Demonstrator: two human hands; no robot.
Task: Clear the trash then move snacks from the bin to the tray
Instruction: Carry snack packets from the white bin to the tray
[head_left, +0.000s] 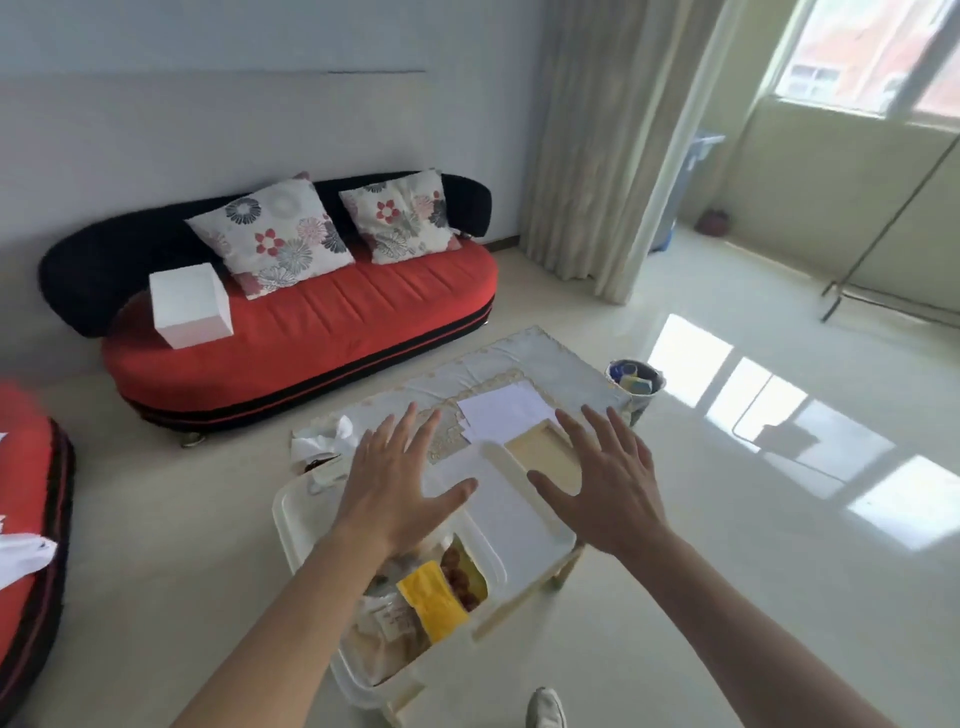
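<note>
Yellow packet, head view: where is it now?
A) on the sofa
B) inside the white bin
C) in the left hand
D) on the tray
B: the yellow packet lies inside the white bin with other snacks, while the left hand and the right hand are spread open above the table and hold nothing.

We see a red and black sofa (311, 332) against the wall (156, 130), carrying 2 floral cushions (275, 239) and a white box (189, 304); beige curtains (613, 145) hang near the window (872, 52).
</note>
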